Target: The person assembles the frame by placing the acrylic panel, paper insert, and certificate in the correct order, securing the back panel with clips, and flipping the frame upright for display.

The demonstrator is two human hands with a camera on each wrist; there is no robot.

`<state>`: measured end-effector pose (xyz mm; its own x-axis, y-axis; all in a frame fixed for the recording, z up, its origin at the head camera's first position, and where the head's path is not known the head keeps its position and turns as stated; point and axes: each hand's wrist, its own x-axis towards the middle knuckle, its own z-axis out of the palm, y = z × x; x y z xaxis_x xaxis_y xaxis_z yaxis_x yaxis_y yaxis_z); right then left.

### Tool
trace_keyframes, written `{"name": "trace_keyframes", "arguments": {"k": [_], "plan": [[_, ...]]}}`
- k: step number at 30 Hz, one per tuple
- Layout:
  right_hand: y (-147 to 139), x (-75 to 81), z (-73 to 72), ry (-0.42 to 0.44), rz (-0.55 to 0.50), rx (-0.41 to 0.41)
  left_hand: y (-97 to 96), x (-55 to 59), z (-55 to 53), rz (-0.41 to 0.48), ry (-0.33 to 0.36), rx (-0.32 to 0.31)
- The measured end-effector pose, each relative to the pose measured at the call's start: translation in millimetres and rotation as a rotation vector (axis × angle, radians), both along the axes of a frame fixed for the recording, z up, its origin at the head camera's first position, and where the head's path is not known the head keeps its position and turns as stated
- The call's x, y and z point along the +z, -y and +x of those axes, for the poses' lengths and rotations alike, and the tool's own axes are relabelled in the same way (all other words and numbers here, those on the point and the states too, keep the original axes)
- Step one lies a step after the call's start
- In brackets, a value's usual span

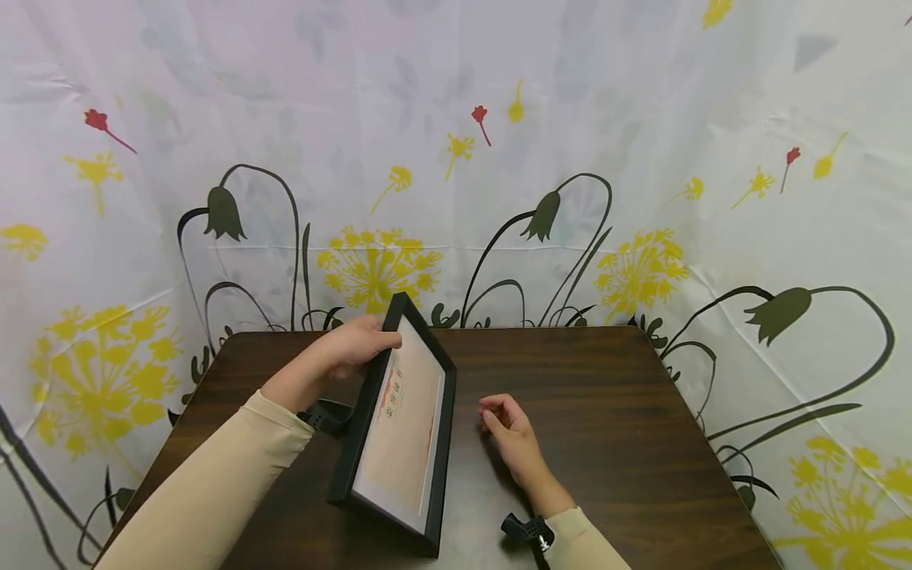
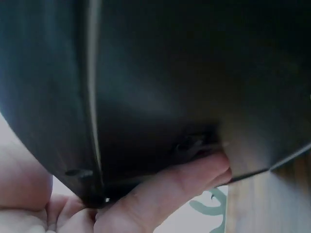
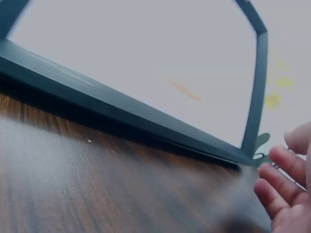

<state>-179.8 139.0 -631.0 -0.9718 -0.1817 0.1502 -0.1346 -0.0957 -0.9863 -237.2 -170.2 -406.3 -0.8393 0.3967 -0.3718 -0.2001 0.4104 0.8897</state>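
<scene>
My left hand (image 1: 354, 346) grips a black picture frame (image 1: 439, 467) by its upper left edge, thumb on the front. The frame stands tilted on its side over the table, and a pale certificate (image 1: 406, 443) with dark characters and red marks shows inside it. Seen from the left wrist, the fingers (image 2: 165, 191) lie against the dark back panel (image 2: 155, 97), close to a small fitting. To the right of the frame, my right hand (image 1: 514, 445) is low over the table with loosely bent fingers, holding nothing. In the right wrist view its fingertips are near the frame's corner.
Everything is over a dark brown wooden table (image 1: 584, 396) with rounded far corners. A white curtain (image 1: 456, 198) printed with yellow and red flowers hangs right behind its far edge and along both sides. Black wrist cameras (image 1: 526, 529) are strapped to both wrists.
</scene>
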Motion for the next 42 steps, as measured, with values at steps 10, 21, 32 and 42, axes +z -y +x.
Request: {"name": "trace_keyframes", "arguments": {"k": [10, 21, 32, 42], "plan": [[0.0, -0.9, -0.4, -0.079, 0.153, -0.103, -28.2, 2.2, 29.5, 0.025, 0.015, -0.183], [-10.9, 1.2, 0.3, -0.079, 0.139, -0.043, -42.1, 1.0, 51.7, 0.038, 0.039, -0.295], [-15.7, -3.1, 0.6, 0.006, 0.031, 0.216, -49.7, 2.6, 68.5, 0.047, 0.015, -0.365], [-11.9, 0.8, 1.7, 0.054, 0.01, 0.15, -16.5, 3.3, 80.0, -0.068, -0.141, -0.335]]}}
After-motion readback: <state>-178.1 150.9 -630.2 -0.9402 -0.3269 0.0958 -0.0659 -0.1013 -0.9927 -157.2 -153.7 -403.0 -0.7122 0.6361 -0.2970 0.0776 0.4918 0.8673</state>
